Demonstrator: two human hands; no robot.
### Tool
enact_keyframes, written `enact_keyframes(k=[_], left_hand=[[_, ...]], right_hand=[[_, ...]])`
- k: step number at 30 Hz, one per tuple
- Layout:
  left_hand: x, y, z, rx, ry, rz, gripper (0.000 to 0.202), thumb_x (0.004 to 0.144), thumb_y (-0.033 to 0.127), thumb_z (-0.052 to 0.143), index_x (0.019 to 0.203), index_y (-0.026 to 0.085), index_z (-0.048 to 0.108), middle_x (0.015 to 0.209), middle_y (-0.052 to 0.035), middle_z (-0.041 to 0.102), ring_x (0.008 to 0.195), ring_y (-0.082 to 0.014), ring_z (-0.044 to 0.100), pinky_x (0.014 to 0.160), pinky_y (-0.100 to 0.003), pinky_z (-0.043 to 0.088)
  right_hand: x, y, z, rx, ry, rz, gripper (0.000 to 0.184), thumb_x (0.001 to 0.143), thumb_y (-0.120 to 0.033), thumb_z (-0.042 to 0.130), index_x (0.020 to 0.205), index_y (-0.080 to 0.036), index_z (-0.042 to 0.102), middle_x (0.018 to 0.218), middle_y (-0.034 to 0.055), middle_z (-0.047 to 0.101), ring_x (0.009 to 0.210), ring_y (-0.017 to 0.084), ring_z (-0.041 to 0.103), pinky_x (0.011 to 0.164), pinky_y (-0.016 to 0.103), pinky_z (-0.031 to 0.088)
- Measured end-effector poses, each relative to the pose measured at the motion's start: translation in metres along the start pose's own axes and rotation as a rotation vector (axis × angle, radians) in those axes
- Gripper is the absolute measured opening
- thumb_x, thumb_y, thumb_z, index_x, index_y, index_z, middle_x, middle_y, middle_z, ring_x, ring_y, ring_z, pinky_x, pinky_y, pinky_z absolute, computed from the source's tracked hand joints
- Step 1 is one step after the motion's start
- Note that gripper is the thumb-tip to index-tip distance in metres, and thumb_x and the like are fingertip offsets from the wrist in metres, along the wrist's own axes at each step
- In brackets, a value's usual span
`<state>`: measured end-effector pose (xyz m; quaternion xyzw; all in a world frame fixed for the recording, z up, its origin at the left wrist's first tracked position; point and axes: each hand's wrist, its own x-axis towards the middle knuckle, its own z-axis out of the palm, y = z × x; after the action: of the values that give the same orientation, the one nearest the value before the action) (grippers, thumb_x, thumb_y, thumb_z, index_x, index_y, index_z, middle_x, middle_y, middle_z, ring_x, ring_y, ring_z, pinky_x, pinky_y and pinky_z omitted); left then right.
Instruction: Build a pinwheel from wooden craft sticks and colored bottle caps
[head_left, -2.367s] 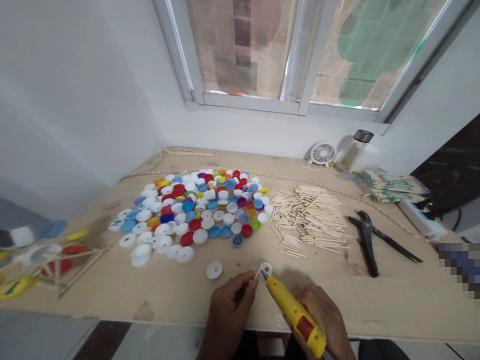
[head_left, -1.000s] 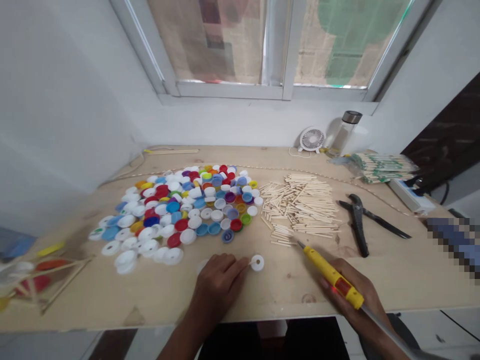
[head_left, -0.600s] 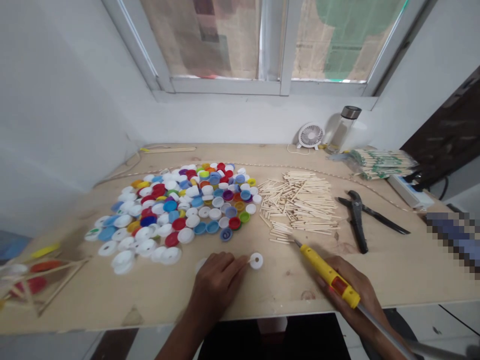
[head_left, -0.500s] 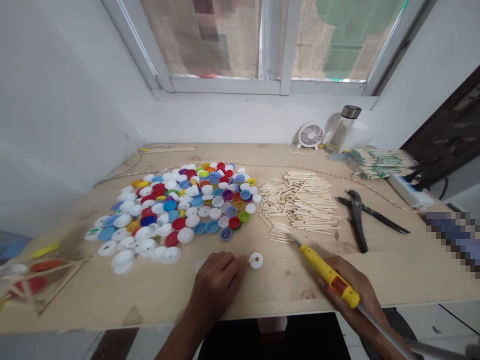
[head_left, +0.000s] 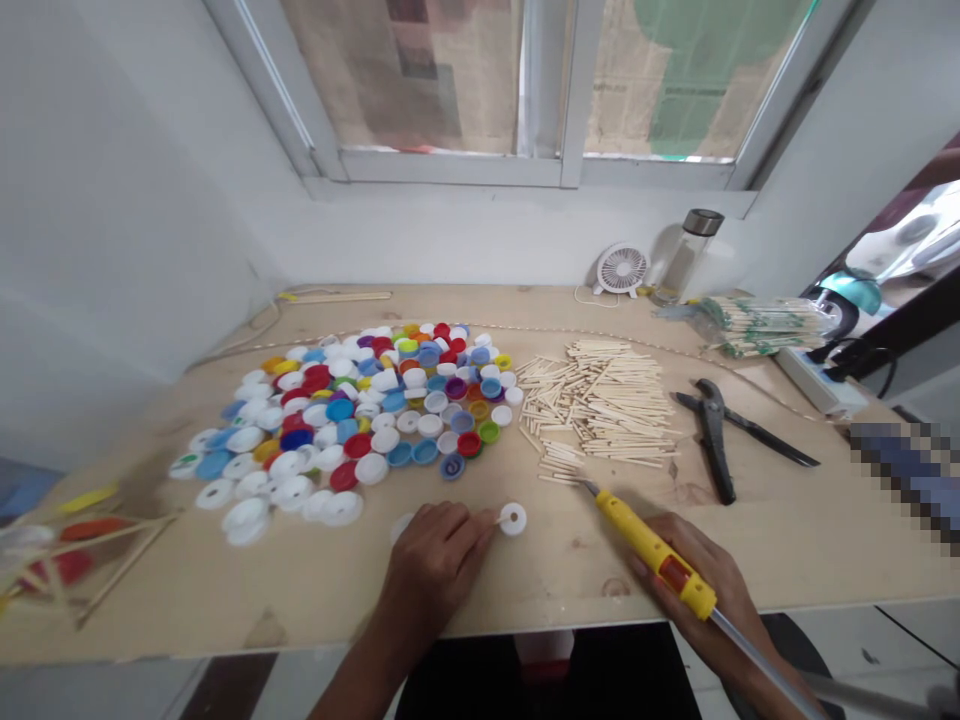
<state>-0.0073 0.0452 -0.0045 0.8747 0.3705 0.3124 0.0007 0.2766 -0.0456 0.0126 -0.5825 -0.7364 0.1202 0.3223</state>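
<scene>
My left hand [head_left: 439, 555] rests on the table, its fingers pinched on a short wooden stick [head_left: 502, 519]. The stick's far end meets a white plastic ring-like cap [head_left: 514, 519] with a dark hole in its middle; whether the two are joined I cannot tell. In my right hand [head_left: 701, 575] is a yellow, pen-shaped hot glue gun [head_left: 649, 550], with a clear glue stick [head_left: 761, 660] coming out of its back. Its metal tip points at the near edge of a pile of short wooden sticks [head_left: 622, 405]. Part of another white cap [head_left: 400, 527] shows behind my left hand.
A heap of coloured bottle caps [head_left: 360, 410] covers the left middle of the table. Black-handled pliers [head_left: 716, 440] lie at right, near a power strip [head_left: 821, 385] and bagged sticks [head_left: 765, 325]. A small fan [head_left: 621, 270] and glass bottle [head_left: 686, 258] stand behind. A stick frame [head_left: 97, 570] sits left.
The glue gun has shifted very slightly to the left, while my left hand stays in place. At the far right, the dark panel has moved aside, showing a wheel and bright surroundings beyond.
</scene>
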Motion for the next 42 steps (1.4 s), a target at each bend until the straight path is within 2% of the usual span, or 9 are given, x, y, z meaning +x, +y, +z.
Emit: enact_keyframes(k=[8,17,23,35,42], left_hand=[[-0.0003,0.0002,-0.0004,0.019,-0.022,-0.002,0.028,0.094,0.023,0.043,0.087,0.017,0.069,0.063,-0.0019,0.058,0.059,-0.015,0.054,0.058,-0.027,0.042],[-0.0024,-0.0024,0.0022,0.019,-0.007,0.003,0.025,0.093,0.022,0.045,0.09,0.017,0.069,0.064,-0.0024,0.058,0.06,-0.0157,0.053,0.058,-0.028,0.041],[-0.0032,-0.0031,0.0037,0.028,-0.004,0.011,0.025,0.094,0.02,0.044,0.09,0.018,0.068,0.064,-0.0019,0.057,0.06,-0.0153,0.052,0.058,-0.027,0.04],[-0.0013,-0.0003,0.0013,0.04,-0.014,0.04,0.026,0.093,0.014,0.043,0.085,0.018,0.068,0.063,-0.0016,0.055,0.058,-0.0154,0.05,0.056,-0.028,0.038],[-0.0039,-0.0008,0.0025,0.051,-0.018,0.055,0.024,0.092,0.014,0.044,0.089,0.016,0.067,0.063,-0.0021,0.055,0.059,-0.0166,0.051,0.057,-0.029,0.039]], right_hand=[[-0.0029,0.0025,0.0024,0.006,0.003,-0.014,0.014,0.089,-0.026,0.051,0.102,-0.023,0.055,0.088,0.0036,0.066,0.076,0.018,0.065,0.063,0.027,0.052],[-0.0044,0.0035,0.0033,0.06,-0.027,0.012,0.011,0.088,-0.024,0.052,0.097,-0.021,0.057,0.084,0.0037,0.066,0.075,0.018,0.064,0.063,0.028,0.051],[-0.002,-0.0007,0.002,0.052,0.006,0.005,0.013,0.088,-0.027,0.051,0.098,-0.023,0.058,0.084,0.0033,0.067,0.074,0.018,0.064,0.063,0.027,0.05],[-0.0033,-0.0006,0.0032,0.055,-0.044,0.037,0.013,0.09,-0.028,0.05,0.102,-0.024,0.054,0.089,0.003,0.064,0.077,0.019,0.063,0.065,0.028,0.048],[-0.0051,-0.0016,0.0061,0.065,-0.065,0.128,0.01,0.089,-0.03,0.053,0.095,-0.023,0.054,0.089,0.0038,0.062,0.08,0.02,0.061,0.069,0.03,0.048]])
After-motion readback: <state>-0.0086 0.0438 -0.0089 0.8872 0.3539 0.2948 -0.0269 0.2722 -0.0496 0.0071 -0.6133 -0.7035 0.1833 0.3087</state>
